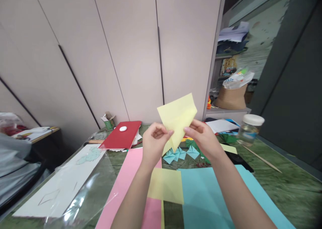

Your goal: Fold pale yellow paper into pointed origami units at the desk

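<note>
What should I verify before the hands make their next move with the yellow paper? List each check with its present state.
1. Left hand has the yellow paper: ok, pinched at its left side.
2. Right hand has it too: ok, holding the right side.
3. Folds crisp and lined up: cannot tell, the fingers cover part of them.
4. Bare table directly in front: not ok, pink paper, blue paper and a yellow sheet cover much of it.
5. Jar closed: cannot tell how tightly, though its white lid is on.
</note>
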Demonstrator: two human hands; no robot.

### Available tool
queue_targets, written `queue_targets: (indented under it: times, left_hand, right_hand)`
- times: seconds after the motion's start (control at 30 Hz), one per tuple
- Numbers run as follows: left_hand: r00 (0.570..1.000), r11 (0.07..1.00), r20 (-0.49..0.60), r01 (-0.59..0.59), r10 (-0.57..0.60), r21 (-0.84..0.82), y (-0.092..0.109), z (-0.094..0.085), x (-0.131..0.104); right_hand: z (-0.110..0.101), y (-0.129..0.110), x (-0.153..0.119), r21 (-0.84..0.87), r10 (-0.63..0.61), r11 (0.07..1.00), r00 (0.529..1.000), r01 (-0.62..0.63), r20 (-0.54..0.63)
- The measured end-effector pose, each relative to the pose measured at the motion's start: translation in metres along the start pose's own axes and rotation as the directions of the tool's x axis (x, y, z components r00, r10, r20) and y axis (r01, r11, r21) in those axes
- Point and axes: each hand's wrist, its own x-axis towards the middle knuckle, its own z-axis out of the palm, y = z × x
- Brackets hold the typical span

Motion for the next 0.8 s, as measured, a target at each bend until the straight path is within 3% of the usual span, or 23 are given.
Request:
queue_targets:
  times: [0.17,0.4,0.67,0.8]
  left_hand:
    - [0.990,0.983,0.101,-0.114,0.100,0.147,-0.0008,-0.0045,-0.0025]
    - [0.986,0.996,0.166,0.000,-0.015,0.090,0.0036,-0.0020,-0.0053]
    - [0.984,0.976,0.171,-0.089,0.055,0.199,0.0033,-0.0027,-0.0055]
    - [0.985,0.982,0.171,-0.058,0.027,0.178,0.0028,-0.0026,-0.0059]
  right_hand:
    - [-0.0001,0.0007,-0.0002,0.007,-0.008,1.000,1.000,0.008,-0.031]
    - [0.0020,-0.0019,-0.0014,-0.039,-0.017,0.999,0.999,0.015,-0.051]
    - [0.0017,-0.0006,-0.0006,-0.039,-0.024,0.999,0.997,0.021,-0.071]
    - [0.0020,-0.0005,-0.0009,-0.010,-0.017,1.000,0.998,0.016,-0.063]
